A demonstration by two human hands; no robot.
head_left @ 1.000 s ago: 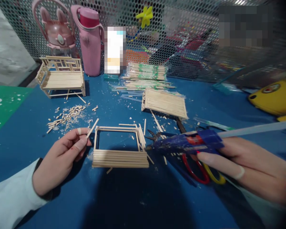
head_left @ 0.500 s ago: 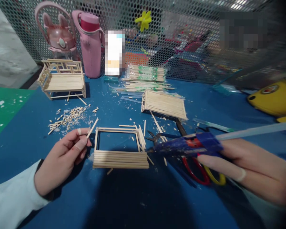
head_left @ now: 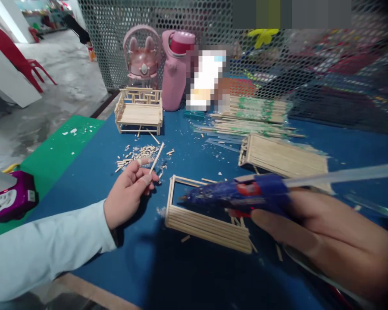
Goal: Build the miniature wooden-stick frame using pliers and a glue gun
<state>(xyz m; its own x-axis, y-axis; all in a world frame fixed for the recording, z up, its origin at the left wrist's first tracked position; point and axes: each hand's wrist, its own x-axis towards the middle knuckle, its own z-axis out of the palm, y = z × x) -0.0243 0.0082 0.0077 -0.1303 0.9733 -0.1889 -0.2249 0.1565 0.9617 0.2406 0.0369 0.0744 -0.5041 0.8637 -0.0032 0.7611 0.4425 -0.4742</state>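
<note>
A blue-topped desk [head_left: 187,157] is backed by a perforated grey metal screen [head_left: 113,64] and bordered at its left by a green panel [head_left: 80,131]. Near the middle, a rectangular frame of pale wooden sticks [head_left: 210,230] is laid obliquely; its near side is covered by parallel slats, and its far side is left as an opening. A short, pale wooden stick [head_left: 157,157] is pinched at its lower end between the thumb and fingers of the left hand [head_left: 127,193], beyond the frame's left edge, with a strip of blue surface between. A blue hot-glue gun [head_left: 213,193] is enclosed in the grip of the right hand [head_left: 313,228]; its nozzle is held over the frame's opening, near the left edge, though contact cannot be determined. Part of the frame's right end is hidden by the gun. Behind the left hand, a heap of short wooden offcuts [head_left: 142,153] is scattered, and a slatted wooden platform [head_left: 284,157] is placed beyond the gun, where reach is narrowed.
</note>
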